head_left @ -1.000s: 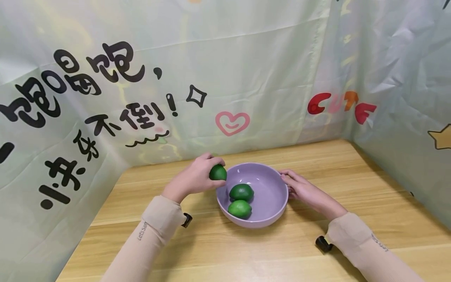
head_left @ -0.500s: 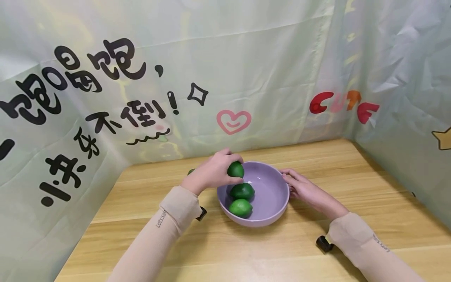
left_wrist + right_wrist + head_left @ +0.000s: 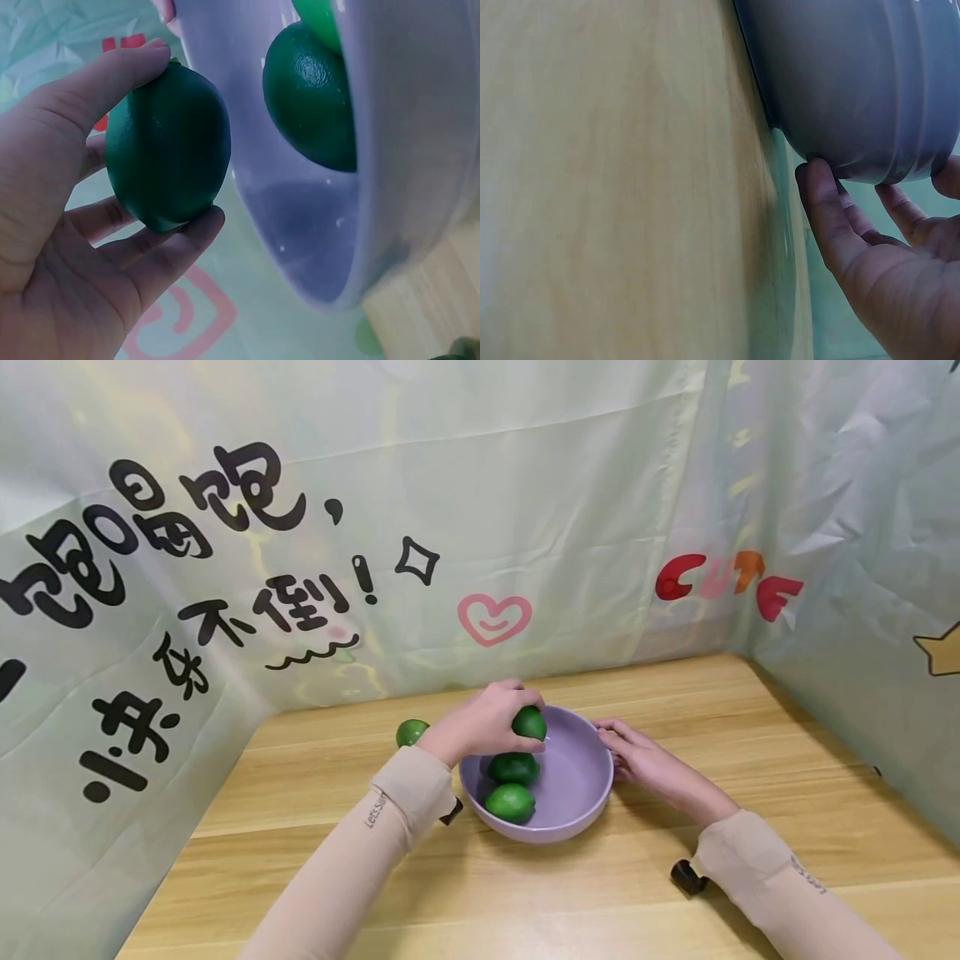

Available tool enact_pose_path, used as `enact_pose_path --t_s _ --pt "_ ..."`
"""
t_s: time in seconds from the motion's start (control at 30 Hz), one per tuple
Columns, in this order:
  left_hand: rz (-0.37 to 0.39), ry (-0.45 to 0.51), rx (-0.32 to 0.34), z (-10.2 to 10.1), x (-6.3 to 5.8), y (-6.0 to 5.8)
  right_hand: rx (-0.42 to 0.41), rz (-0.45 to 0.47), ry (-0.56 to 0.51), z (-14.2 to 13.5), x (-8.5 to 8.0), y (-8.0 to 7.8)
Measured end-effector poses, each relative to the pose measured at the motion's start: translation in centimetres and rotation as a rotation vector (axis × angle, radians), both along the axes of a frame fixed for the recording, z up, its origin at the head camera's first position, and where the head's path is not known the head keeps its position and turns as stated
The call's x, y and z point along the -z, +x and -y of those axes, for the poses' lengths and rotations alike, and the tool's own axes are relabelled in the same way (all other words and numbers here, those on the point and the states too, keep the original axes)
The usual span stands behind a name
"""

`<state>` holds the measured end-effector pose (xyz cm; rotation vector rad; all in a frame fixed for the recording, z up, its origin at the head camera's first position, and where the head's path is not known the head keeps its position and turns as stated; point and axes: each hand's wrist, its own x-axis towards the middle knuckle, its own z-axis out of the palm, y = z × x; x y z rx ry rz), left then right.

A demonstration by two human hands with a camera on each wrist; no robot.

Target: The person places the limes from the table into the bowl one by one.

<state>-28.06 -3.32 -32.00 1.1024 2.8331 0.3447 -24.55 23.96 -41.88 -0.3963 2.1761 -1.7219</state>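
In the head view my left hand point(image 3: 491, 722) holds a dark green lime point(image 3: 529, 724) over the far left part of the purple bowl point(image 3: 573, 777). The left wrist view shows thumb and fingers round this lime point(image 3: 169, 146), apart from the bowl wall point(image 3: 420, 135). Inside the bowl, a dark lime point(image 3: 513, 769) lies beside a brighter green lime point(image 3: 510, 803). My right hand point(image 3: 637, 760) holds the bowl at its right side. In the right wrist view, its fingertips point(image 3: 819, 176) touch the outer wall, with the thumb near the rim.
Another lime point(image 3: 411, 732) lies on the wooden table point(image 3: 300, 827), left of the bowl and partly behind the left forearm. Printed cloth point(image 3: 577, 527) hangs behind the table and along its sides. A small black camera point(image 3: 687, 878) sits at the right wrist.
My left hand has carried its lime rightward, from the bowl's left rim to above the inside. The lime on the table has come into view behind it. My right hand stays at the bowl.
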Motion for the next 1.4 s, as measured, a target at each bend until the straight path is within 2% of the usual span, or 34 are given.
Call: enact_pose_path --t_s 0.2,0.53,1.07,1.4 --pt "-0.001 -0.021 0.011 -1.2 0.4 -0.5 0.001 0.012 -0.001 0.0 0.0 0.0" --pt "-0.042 -0.052 0.068 -2.5 0.9 -1.0 -0.008 0.007 -0.018 -0.1 0.1 -0.1" --pt "-0.024 -0.114 0.046 -2.9 1.8 -0.9 0.006 0.006 -0.004 -0.2 0.3 -0.2" --pt "-0.009 -0.162 0.033 -3.1 2.8 -0.8 0.0 -0.001 -0.004 -0.2 0.3 -0.2"
